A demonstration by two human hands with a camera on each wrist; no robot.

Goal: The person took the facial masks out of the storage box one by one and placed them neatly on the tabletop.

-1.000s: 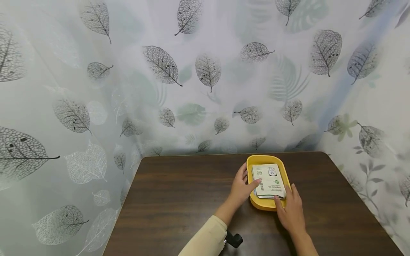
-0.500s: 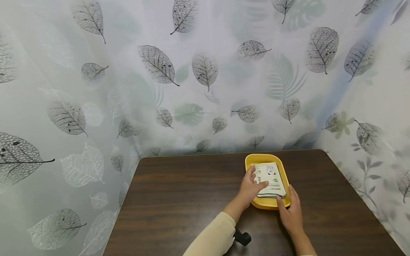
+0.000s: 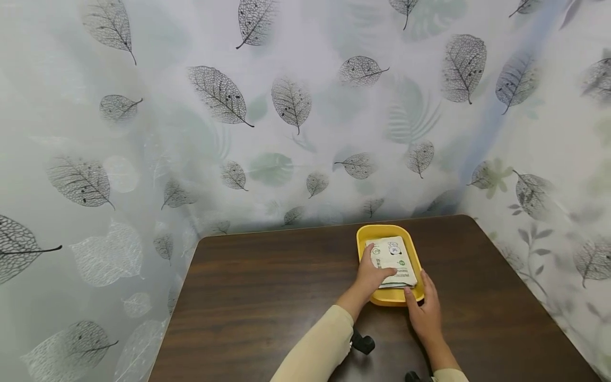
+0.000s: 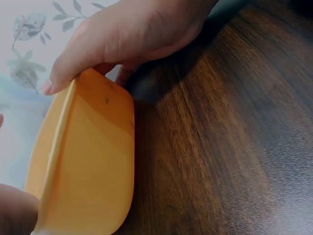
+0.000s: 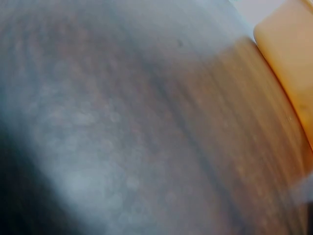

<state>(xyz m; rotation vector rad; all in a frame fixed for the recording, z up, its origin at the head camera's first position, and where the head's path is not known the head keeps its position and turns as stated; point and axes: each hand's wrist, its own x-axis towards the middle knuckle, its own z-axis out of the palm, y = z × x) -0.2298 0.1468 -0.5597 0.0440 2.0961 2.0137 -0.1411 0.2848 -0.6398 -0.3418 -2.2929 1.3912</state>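
On the table stands a shallow yellow plastic bin [image 3: 387, 303] with rounded corners. Inside it lies a small stack of flat, pale printed packets [image 3: 398, 257] with green marks and a cartoon animal. My left hand [image 3: 367, 278] reaches over the bin's left side and grips the stack, its thumb on the top packet and its fingers at the left edge, partly hidden. My right hand [image 3: 426, 313] holds the bin's front right corner. In the left wrist view, the right thumb [image 4: 61, 78] lies over the rim with the fingers outside the wall.
A dark wood-grain table [image 3: 267, 286] carries the bin near its back right. Behind and beside it hangs a leaf-patterned curtain [image 3: 296, 175]. A black device [image 3: 364, 344] sits at the left wrist. The right wrist view is mostly blurred tabletop, with the yellow wall at its right.
My left hand has moved from the bin's left rim inward onto the packets. The right hand keeps its place at the front right corner. The head view has shifted slightly.
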